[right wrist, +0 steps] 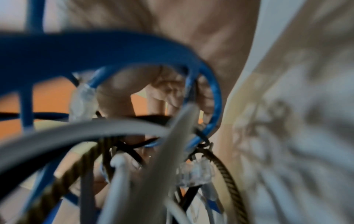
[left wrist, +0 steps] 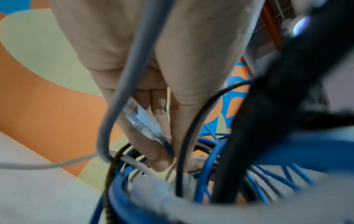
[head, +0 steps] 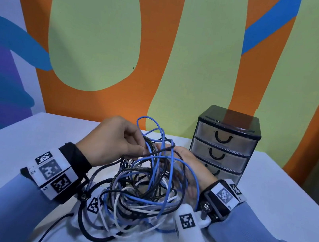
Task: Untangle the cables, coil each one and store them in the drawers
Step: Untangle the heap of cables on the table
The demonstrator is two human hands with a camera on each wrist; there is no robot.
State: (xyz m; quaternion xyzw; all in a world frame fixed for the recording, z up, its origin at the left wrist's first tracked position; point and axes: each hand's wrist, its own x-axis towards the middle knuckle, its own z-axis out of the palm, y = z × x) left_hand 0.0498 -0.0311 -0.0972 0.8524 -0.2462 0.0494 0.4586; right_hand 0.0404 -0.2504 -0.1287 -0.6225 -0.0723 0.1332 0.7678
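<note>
A tangle of blue, black, white and braided cables point(head: 138, 197) lies heaped mid-table between my hands. My left hand point(head: 142, 149) pinches strands at the top of the heap; the left wrist view shows its fingers point(left wrist: 159, 160) holding the clear plug point(left wrist: 142, 121) of the blue cable point(head: 148, 117). My right hand point(head: 167, 150) reaches into the tangle from the right, its fingers point(right wrist: 161, 94) curled among blue and black loops. Blue loops stand up above both hands. The three-drawer unit point(head: 223, 149) behind the right hand has all drawers closed.
The white table point(head: 277, 202) meets a painted orange and green wall at the back. The drawer unit stands close behind my right hand. A thin black lead point(head: 54, 223) trails off the front edge. Bare tabletop lies on both sides.
</note>
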